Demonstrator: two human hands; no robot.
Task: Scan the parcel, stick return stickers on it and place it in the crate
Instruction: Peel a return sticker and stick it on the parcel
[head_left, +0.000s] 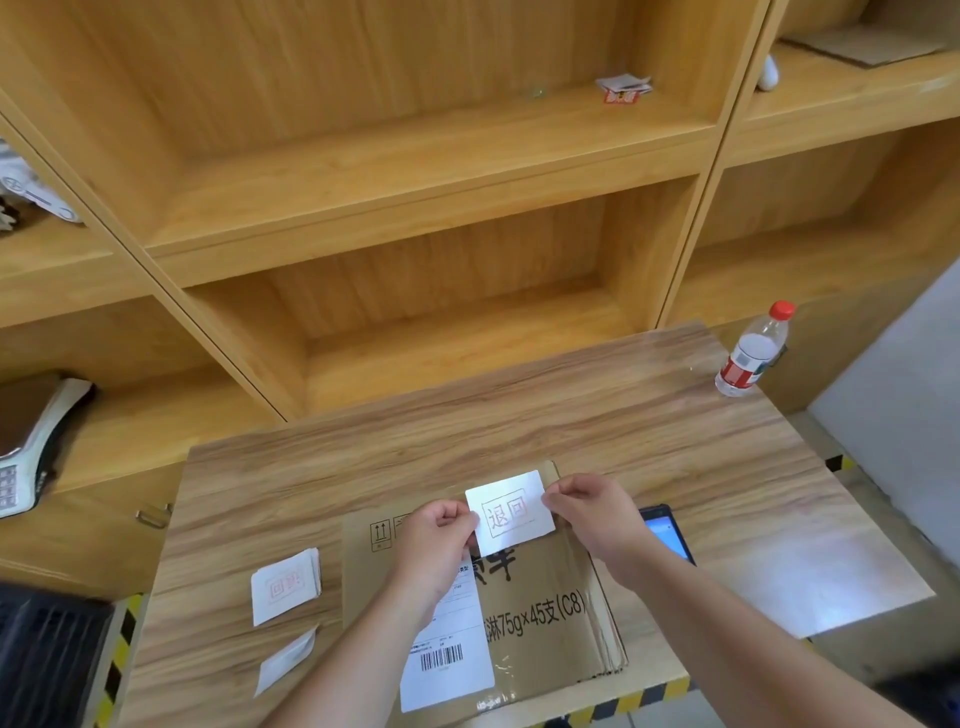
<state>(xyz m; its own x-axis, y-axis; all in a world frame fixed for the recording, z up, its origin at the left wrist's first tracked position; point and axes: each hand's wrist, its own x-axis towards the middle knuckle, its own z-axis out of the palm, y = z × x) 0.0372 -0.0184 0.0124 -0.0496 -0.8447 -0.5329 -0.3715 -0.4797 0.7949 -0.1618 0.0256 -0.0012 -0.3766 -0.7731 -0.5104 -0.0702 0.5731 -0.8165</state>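
Pinching a white return sticker (511, 513) by its two short edges: left hand (435, 538) and right hand (592, 512), fingers curled, holding it just above the flat cardboard parcel (540, 608) on the wooden table (571, 415). Shipping label (447, 649) on parcel's left part. Sticker stack (284, 584) left of parcel. Shelf compartments: paper scrap (623, 89), scale (31, 441). Water bottle (753, 351) at table's far right.

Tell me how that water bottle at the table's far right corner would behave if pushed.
The water bottle stands upright, tall and narrow, so it would probably tip rather than slide. It looks nearly empty, so likely light. Near the table edge, it might roll off once down.
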